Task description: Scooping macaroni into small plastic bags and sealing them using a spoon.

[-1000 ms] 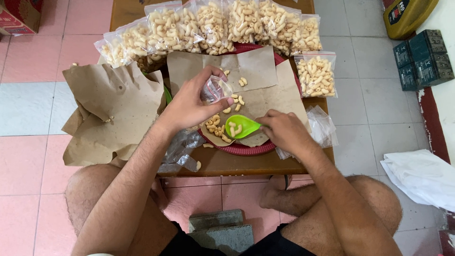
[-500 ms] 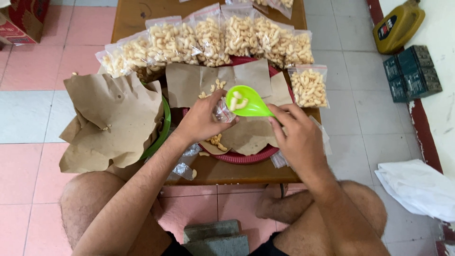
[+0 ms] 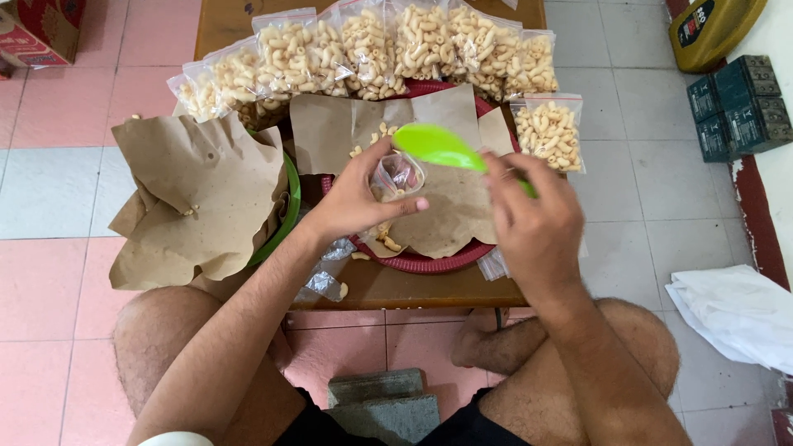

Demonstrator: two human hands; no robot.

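landmark: red round tray (image 3: pixel 429 263) on the wooden table (image 3: pixel 413 289).

left of the tray: crumpled brown paper (image 3: pixel 198 194) lies over a green rimmed basket (image 3: pixel 285 223), which sits just beside the tray's left edge. empty clear bags (image 3: pixel 326 277) lie on the table near the tray's lower left rim.

over the tray: the left hand (image 3: pixel 355 202) holds a small clear plastic bag (image 3: pixel 398 175) upright, fingers curled around it and pinching its sides, mouth open upward. a green scoop (image 3: pixel 436 146) is tilted above the bag's mouth, touching or just over it. loose pale curled crackers (image 3: pixel 384 239) lie on brown paper inside the tray, below the left hand.

right part of the tray: the right hand (image 3: pixel 535 227) grips the scoop's handle, fingers pressed together around it.

behind the tray: a row of filled bags (image 3: pixel 372 49) spans the table's far side. one more filled bag (image 3: pixel 549 132) lies just beside the tray's upper right rim.
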